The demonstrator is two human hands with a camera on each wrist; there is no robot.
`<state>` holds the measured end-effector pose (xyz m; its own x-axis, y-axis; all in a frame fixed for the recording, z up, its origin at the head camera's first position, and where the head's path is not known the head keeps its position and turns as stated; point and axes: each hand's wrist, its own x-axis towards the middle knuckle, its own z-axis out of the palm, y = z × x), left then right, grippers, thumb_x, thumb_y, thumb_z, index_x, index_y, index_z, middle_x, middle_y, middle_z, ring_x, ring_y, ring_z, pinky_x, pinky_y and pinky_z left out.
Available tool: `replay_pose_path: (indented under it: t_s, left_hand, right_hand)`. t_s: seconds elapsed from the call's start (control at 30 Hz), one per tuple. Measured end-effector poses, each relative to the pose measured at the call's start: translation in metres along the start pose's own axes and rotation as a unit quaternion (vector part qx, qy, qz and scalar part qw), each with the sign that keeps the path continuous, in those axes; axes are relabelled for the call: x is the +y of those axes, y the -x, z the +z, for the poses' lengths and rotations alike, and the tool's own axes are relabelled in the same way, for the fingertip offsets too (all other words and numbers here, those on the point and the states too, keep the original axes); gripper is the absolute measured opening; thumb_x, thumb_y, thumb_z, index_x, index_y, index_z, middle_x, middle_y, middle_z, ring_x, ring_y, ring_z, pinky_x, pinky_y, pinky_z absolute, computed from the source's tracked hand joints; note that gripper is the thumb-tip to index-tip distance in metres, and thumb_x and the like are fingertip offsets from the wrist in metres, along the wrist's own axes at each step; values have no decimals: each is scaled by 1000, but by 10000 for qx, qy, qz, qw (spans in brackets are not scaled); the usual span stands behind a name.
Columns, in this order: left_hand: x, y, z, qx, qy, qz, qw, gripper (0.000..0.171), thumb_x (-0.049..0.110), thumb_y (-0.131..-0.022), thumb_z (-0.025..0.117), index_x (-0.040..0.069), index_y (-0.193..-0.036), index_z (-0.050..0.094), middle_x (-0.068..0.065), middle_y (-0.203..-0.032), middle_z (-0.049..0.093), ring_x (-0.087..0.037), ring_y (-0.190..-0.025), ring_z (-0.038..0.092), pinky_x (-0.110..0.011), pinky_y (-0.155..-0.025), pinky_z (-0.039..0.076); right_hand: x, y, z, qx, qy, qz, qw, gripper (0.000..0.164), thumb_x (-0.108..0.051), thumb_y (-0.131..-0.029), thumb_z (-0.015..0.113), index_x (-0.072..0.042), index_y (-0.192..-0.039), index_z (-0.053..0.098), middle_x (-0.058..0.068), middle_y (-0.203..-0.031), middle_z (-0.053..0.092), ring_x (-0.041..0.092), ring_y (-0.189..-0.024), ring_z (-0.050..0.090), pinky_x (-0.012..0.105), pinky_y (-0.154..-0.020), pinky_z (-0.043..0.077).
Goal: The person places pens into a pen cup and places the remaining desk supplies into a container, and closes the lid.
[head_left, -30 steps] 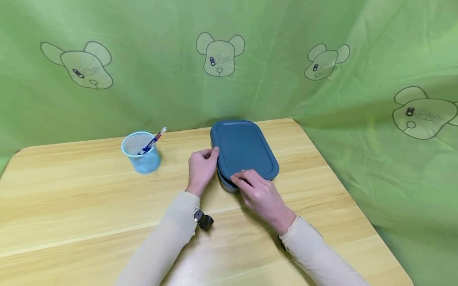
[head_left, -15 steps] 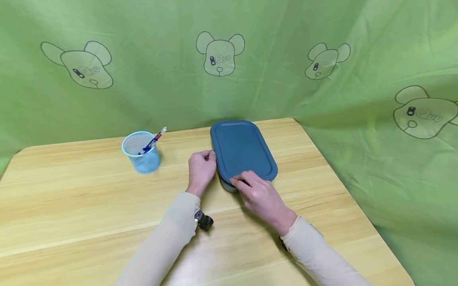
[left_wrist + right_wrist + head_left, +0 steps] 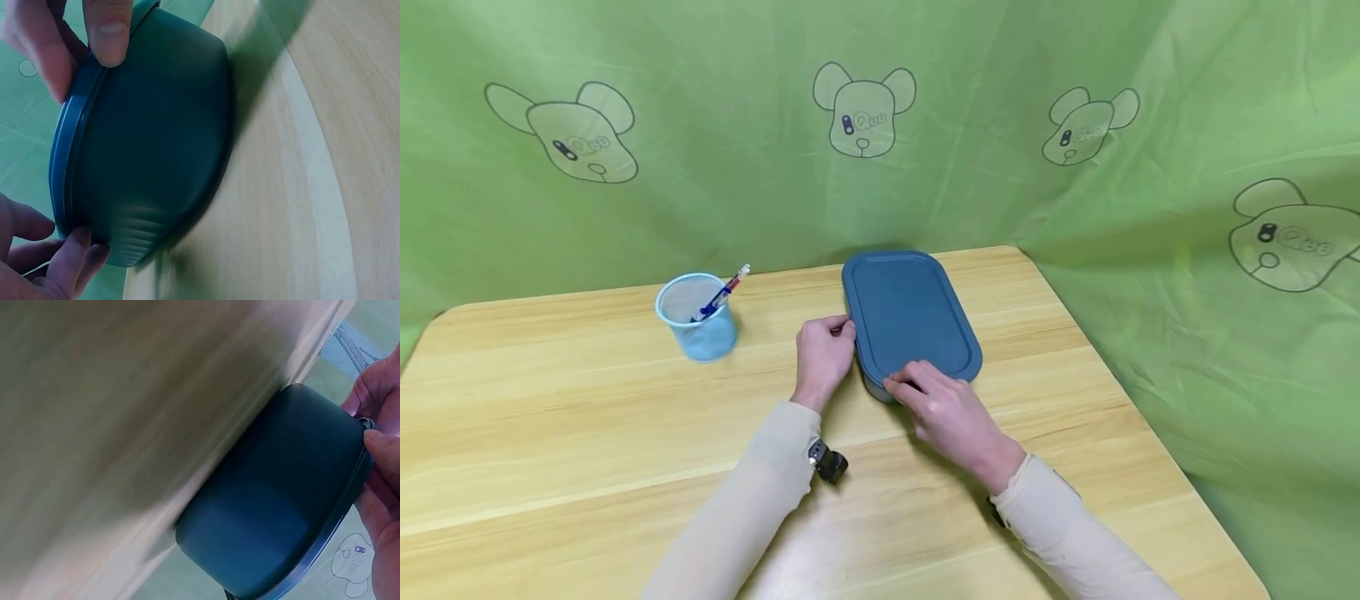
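A dark blue rectangular lid [image 3: 910, 312] lies on a matching deep food container [image 3: 156, 125], which stands on the wooden table. My left hand [image 3: 824, 354] is at the lid's left edge; in the left wrist view its thumb [image 3: 111, 40] lies against the rim and its fingers sit over the top. With thumb and fingers, my right hand [image 3: 951, 412] pinches the rim at the near left corner. From the right wrist view, the right thumb [image 3: 382, 449] touches the rim beside that corner. Whatever the container holds is hidden.
A light blue mesh pen cup [image 3: 703, 333] with pens [image 3: 721, 298] in it stands left of the container. Green cloth [image 3: 737, 200] with printed bear faces hangs behind and right of the table [image 3: 587, 433]. Small black wrist cameras [image 3: 829, 462] sit at the sleeves.
The dark gap under the lid's near left corner has narrowed, and the lid has come down level on the container. Both hands have stayed at nearly the same places.
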<state>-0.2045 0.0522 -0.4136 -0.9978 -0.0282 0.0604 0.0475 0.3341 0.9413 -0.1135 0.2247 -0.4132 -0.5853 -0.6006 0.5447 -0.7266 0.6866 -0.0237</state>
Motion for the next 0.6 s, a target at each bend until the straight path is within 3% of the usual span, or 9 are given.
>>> replay_pose_path:
  t_s: [0.27,0.4,0.6]
  left_hand:
    - [3,-1,-1,-42,60,-30,10000,24,13,-94,65,-1,-112,73,-12,-104,72,-22,-99,67,-33,-85,56]
    - [3,0,-1,-51,97,-91,9999,25,13,-93,67,-1,-112,72,-13,-103,72,-22,-96,68,-32,-81,57]
    - [3,2,0,-192,204,-207,9994,25,13,-93,68,-1,-113,72,-14,-104,72,-20,-95,68,-30,-80,58]
  right_hand:
    - [1,-2,-2,-3,-41,40,10000,22,7,-81,73,-2,-101,76,5,-96,63,19,-88,61,27,-71,59]
    - [3,-3,-4,-89,-395,196,9990,21,5,-81,76,-2,-100,76,4,-99,64,18,-92,61,27,-79,58]
    - [14,-2,-19,-135,-1096,1163,9871,21,3,-84,75,0,-104,73,5,-108,66,21,-104,63,31,-94,53]
